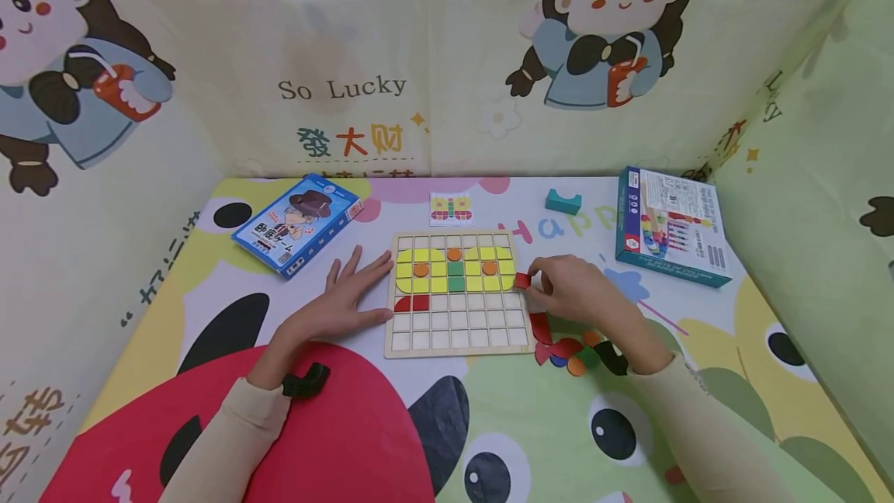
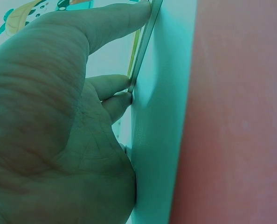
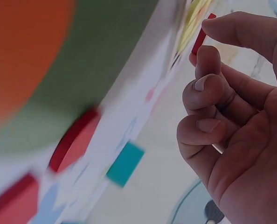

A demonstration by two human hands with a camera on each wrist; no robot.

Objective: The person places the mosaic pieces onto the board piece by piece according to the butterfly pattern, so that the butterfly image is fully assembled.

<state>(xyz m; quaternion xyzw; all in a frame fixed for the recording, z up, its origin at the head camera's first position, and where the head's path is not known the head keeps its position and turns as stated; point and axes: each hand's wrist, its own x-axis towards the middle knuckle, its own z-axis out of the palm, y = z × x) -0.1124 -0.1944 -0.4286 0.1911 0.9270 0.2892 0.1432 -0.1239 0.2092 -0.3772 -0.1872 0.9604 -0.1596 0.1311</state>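
Observation:
A wooden grid board point(image 1: 457, 344) lies flat in the middle of the table, with yellow, orange and green pieces in its upper rows. Two red pieces point(image 1: 412, 303) sit at the left of the row below. My left hand point(image 1: 342, 301) spreads its fingers against the board's left edge; thumb and fingertips touch that edge in the left wrist view. Between thumb and index finger, my right hand point(image 1: 573, 289) pinches a small red square tile point(image 3: 204, 35) at the board's right edge. The other fingers of that hand are curled in the right wrist view.
Loose red, orange, blue and green pieces point(image 1: 566, 349) lie beside the board's lower right corner, partly under the right forearm. A pattern card point(image 1: 451, 209) lies behind the board. Farther out are a blue box point(image 1: 296, 223), a teal block point(image 1: 563, 202) and another box point(image 1: 673, 227).

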